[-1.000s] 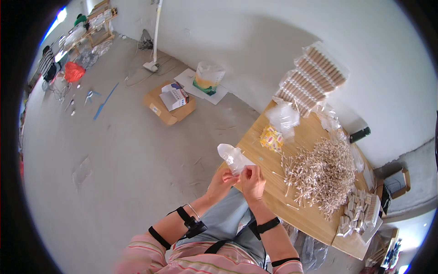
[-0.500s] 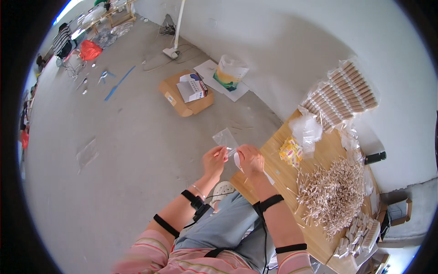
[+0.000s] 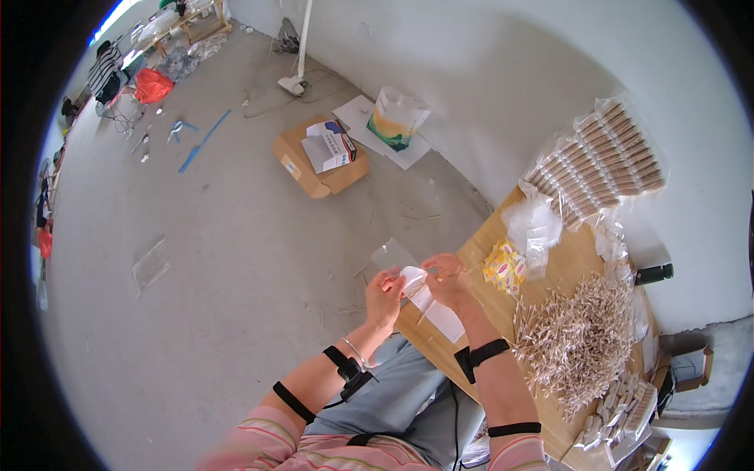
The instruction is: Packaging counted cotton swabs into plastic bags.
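My left hand [image 3: 384,300] is closed, its fingertips pinching a small clear plastic bag [image 3: 390,252] that sticks out beyond them. A white paper slip [image 3: 411,276] shows at those fingertips, between my hands; whether it is inside the bag I cannot tell. Over the table's corner, my right hand [image 3: 448,280] has its fingers bent into a pinch next to the slip, and their hold is partly hidden. Below it a white strip of paper [image 3: 445,320] lies on the table, with thin sticks nearby. Further right spreads a large loose heap of cotton swabs [image 3: 577,334].
Yellow-and-white packets [image 3: 505,267] and clear bags [image 3: 534,228] lie on the wooden table [image 3: 491,235]. Bagged rows of swabs [image 3: 601,165] lean at the wall, near a dark green cylinder [image 3: 653,273]. On the floor sit a cardboard box [image 3: 314,169] and a printed bag [image 3: 397,118].
Both hands have shifted slightly right, over the table's corner. The white slip now shows more fully between them, and the paper strip on the table has come into fuller view.
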A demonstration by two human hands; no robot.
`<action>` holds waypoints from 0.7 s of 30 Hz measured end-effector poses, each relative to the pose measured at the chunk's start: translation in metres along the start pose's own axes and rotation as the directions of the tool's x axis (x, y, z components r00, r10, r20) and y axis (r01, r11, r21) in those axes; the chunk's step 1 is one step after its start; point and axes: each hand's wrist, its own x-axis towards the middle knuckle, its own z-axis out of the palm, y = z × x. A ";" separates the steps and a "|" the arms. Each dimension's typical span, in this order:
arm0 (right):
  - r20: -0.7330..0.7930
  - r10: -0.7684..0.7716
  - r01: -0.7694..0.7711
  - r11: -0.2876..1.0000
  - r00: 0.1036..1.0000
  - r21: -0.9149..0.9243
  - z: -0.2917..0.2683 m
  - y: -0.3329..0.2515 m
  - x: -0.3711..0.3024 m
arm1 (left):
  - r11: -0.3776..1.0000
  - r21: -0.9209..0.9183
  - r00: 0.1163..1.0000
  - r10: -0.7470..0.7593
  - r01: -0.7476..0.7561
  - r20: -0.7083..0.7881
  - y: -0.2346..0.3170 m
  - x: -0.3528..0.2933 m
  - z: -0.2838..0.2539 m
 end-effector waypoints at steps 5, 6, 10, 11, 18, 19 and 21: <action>-0.097 0.065 -0.069 0.997 0.993 -0.034 0.013 0.008 -0.005 | 0.991 0.119 0.998 0.065 -0.064 -0.006 -0.003 -0.013 0.006; -0.113 0.047 -0.056 0.995 0.992 -0.081 0.019 0.009 -0.009 | 0.991 0.121 0.998 0.060 -0.058 -0.008 -0.001 -0.014 0.008; -0.111 0.043 -0.065 0.976 0.993 -0.209 0.030 0.006 -0.009 | 1.000 -0.007 0.998 -0.022 0.022 -0.067 0.001 -0.008 0.008; -0.108 0.041 -0.063 0.976 0.993 -0.207 0.030 0.006 -0.008 | 0.997 -0.058 0.996 -0.047 0.043 -0.081 -0.001 -0.007 0.007; -0.195 0.054 -0.072 0.994 0.979 -0.085 0.035 0.011 -0.006 | 0.982 0.169 0.996 0.090 -0.085 -0.024 -0.021 -0.014 0.003; -0.228 0.046 -0.063 0.996 0.972 -0.068 0.035 0.011 -0.007 | 0.976 0.204 0.996 0.084 -0.077 -0.023 -0.020 -0.012 0.002; -0.201 0.049 -0.060 0.997 0.978 -0.050 0.036 0.012 -0.006 | 0.968 0.242 0.997 0.076 -0.068 -0.023 -0.019 -0.009 -0.001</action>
